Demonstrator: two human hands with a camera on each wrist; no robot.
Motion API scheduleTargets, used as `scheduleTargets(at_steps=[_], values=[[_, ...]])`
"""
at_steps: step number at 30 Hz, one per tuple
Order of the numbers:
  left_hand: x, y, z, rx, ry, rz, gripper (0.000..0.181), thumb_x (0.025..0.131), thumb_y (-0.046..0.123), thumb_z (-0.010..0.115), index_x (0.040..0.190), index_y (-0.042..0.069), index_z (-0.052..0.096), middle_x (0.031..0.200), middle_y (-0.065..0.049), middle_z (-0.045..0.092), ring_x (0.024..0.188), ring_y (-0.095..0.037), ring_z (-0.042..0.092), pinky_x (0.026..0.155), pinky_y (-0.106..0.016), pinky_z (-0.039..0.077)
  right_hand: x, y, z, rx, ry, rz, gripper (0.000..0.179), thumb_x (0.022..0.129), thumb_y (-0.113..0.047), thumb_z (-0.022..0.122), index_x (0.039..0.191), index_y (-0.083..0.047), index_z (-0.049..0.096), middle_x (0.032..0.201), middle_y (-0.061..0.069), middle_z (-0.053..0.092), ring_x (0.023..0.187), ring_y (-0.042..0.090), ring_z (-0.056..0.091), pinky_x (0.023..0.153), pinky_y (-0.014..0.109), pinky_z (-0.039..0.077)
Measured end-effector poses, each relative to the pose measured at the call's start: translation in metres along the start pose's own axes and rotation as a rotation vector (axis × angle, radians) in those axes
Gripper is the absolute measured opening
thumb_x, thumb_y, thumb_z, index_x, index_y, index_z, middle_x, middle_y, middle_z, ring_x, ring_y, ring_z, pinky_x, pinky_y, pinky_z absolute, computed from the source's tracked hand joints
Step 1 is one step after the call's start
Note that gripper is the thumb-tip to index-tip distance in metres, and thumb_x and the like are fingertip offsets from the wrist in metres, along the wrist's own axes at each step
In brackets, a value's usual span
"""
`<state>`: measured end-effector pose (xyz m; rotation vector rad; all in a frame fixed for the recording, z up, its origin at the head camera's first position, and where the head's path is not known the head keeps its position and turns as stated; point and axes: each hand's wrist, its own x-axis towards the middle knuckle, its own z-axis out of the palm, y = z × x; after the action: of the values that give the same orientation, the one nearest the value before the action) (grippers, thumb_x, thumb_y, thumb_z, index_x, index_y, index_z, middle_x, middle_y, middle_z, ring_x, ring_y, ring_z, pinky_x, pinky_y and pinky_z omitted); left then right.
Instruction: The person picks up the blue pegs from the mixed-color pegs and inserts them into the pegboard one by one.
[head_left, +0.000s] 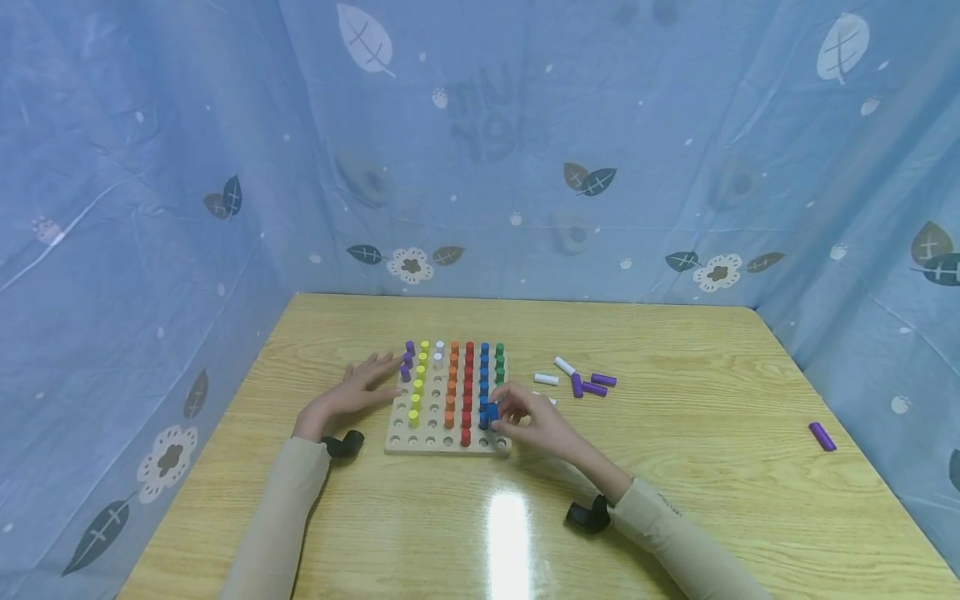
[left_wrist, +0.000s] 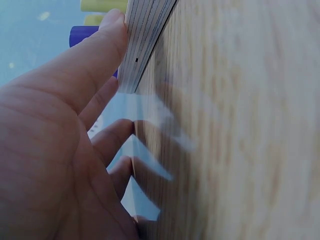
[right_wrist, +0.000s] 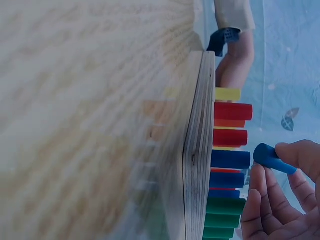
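Observation:
A wooden pegboard [head_left: 420, 448] lies on the table, with columns of purple, yellow, white, orange, red, blue and green pegs standing in its holes. Between thumb and fingers, my right hand [head_left: 542, 425] pinches a blue peg [right_wrist: 272, 159], held just above the near end of the blue column and apart from the board. My left hand [head_left: 347, 400] is at the board's left side, fingers extended; in the left wrist view its thumb touches the board edge [left_wrist: 137, 50]. Purple pegs [head_left: 405, 373] stand close to those fingers. The right hand partly covers the green column's near holes.
Right of the board lie loose white pegs [head_left: 546, 379] and purple pegs [head_left: 595, 389]. One white peg is partly hidden behind the right hand. Another purple peg [head_left: 822, 437] lies near the table's right edge. Blue patterned curtains [head_left: 480, 167] surround the table.

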<state>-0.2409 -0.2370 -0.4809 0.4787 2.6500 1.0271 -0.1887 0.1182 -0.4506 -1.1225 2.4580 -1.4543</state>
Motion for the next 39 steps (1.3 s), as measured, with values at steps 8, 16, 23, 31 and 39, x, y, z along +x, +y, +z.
scheduleTargets(at_steps=[8, 16, 23, 31, 39], values=[[0.002, -0.001, -0.001, 0.008, -0.001, 0.008, 0.068, 0.089, 0.049, 0.053, 0.147, 0.031, 0.022, 0.157, -0.005, 0.009, 0.143, -0.030, -0.007, 0.108, -0.057, -0.018, 0.001, -0.013, 0.001, -0.005, -0.034, 0.041, 0.028, 0.083, -0.002, 0.066, 0.108, 0.002, 0.054, 0.088, 0.014, 0.064, 0.076, 0.021, 0.061, 0.066, 0.029, 0.054], [0.002, 0.000, -0.003, 0.009, -0.003, 0.002, 0.068, 0.090, 0.050, 0.053, 0.147, 0.033, 0.022, 0.157, -0.004, 0.008, 0.143, -0.028, -0.007, 0.109, -0.055, -0.019, 0.003, 0.009, 0.009, -0.020, -0.041, 0.059, 0.026, 0.081, -0.009, 0.071, 0.103, -0.005, 0.058, 0.089, 0.006, 0.064, 0.077, 0.014, 0.060, 0.067, 0.026, 0.054], [0.003, 0.001, -0.004, 0.008, -0.003, 0.002, 0.068, 0.089, 0.050, 0.053, 0.147, 0.032, 0.022, 0.157, -0.005, 0.008, 0.143, -0.029, -0.007, 0.109, -0.056, -0.018, 0.004, 0.009, 0.011, -0.027, -0.066, 0.058, 0.023, 0.079, -0.006, 0.071, 0.098, -0.007, 0.059, 0.088, 0.004, 0.065, 0.076, 0.008, 0.060, 0.067, 0.023, 0.055], [0.002, 0.001, -0.004, 0.026, -0.010, -0.004, 0.068, 0.090, 0.050, 0.053, 0.147, 0.032, 0.021, 0.156, -0.006, 0.008, 0.143, -0.029, -0.007, 0.109, -0.056, -0.018, 0.005, 0.008, 0.016, -0.043, -0.084, 0.056, 0.022, 0.078, -0.004, 0.071, 0.096, -0.008, 0.060, 0.089, 0.004, 0.064, 0.077, 0.012, 0.060, 0.067, 0.023, 0.054], [0.003, -0.002, -0.004, 0.035, -0.009, 0.011, 0.068, 0.090, 0.049, 0.052, 0.148, 0.031, 0.022, 0.156, -0.006, 0.008, 0.143, -0.030, -0.006, 0.109, -0.056, -0.017, 0.007, 0.003, 0.018, -0.075, -0.083, 0.068, 0.020, 0.078, -0.004, 0.071, 0.095, -0.008, 0.060, 0.087, 0.001, 0.064, 0.077, 0.010, 0.059, 0.068, 0.023, 0.053]])
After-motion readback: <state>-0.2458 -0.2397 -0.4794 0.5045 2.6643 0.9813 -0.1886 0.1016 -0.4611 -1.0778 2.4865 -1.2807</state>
